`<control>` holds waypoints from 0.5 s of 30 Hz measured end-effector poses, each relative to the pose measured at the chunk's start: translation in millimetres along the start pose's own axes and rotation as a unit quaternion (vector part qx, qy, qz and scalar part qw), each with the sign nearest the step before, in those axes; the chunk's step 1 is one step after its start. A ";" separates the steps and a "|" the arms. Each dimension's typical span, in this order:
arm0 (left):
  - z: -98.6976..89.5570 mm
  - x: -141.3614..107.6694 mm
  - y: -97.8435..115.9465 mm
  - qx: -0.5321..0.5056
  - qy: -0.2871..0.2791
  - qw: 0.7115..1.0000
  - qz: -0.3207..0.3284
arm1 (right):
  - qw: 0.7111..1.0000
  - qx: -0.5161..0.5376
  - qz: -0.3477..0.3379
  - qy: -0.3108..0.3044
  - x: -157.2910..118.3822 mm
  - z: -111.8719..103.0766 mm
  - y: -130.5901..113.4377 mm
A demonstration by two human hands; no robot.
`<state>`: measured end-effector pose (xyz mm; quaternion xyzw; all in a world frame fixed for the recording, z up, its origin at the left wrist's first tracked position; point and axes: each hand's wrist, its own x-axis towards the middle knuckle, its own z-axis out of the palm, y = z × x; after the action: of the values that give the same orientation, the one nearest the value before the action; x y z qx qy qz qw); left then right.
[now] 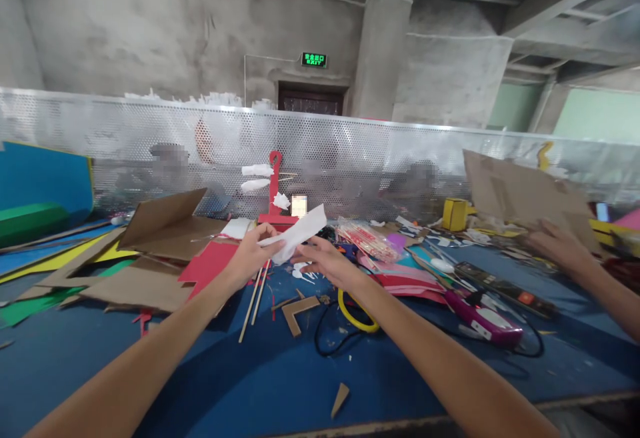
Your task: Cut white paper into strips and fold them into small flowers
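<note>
A thin white sheet of paper or tissue [305,226] hangs over the middle of the table, its upper right end sticking up. My left hand [254,251] pinches the near end between thumb and fingers. Just right of it, my right hand [327,263] has its fingers spread at the sheet's lower edge; whether they touch it is hard to see. Behind the sheet stands a red upright post [274,185] on a red base, with white paper pieces on its left side. Two thin wooden sticks [254,298] lie below my left hand.
Cardboard pieces [145,285] and red sheets [207,265] lie left. On the right are a bag of sticks [367,239], a yellow tape ring [357,315], a purple device [483,321] and a power strip [505,288]. Another person's hand [560,248] reaches in from the right.
</note>
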<state>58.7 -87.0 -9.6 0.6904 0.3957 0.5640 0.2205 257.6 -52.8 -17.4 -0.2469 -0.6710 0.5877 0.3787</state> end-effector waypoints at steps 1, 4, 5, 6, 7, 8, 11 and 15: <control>2.0 -1.1 -1.0 -0.021 -0.015 1.000 -0.010 | 0.999 0.013 -0.018 0.032 2.1 -1.4 0.8; 2.0 -1.5 -4.1 -0.046 -0.035 0.997 -0.049 | 0.994 0.035 -0.046 0.097 8.0 -8.1 2.6; 0.9 -1.0 -4.5 -0.048 -0.035 0.996 -0.062 | 0.993 0.037 -0.050 0.105 9.4 -10.4 3.0; -0.4 -0.4 -4.6 -0.053 -0.036 0.995 -0.073 | 0.992 0.034 -0.053 0.110 10.5 -12.4 3.4; -1.6 0.1 -4.3 -0.061 -0.040 0.994 -0.081 | 0.992 0.026 -0.056 0.113 11.4 -14.0 3.8; -2.5 0.3 -3.7 -0.072 -0.047 0.993 -0.085 | 0.992 0.012 -0.059 0.113 11.9 -15.2 4.3; -2.8 -1.3 -0.8 -0.120 -0.086 0.986 -0.072 | 0.991 -0.045 -0.068 0.104 12.1 -16.5 5.7; -0.9 -5.6 3.0 -0.067 -0.120 0.990 -0.017 | 0.991 -0.096 -0.064 0.065 10.4 -15.8 6.6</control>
<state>58.5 -93.4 -10.5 0.7300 0.3395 0.4984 0.3217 263.4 -34.0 -21.2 -0.2766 -0.7128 0.4773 0.4332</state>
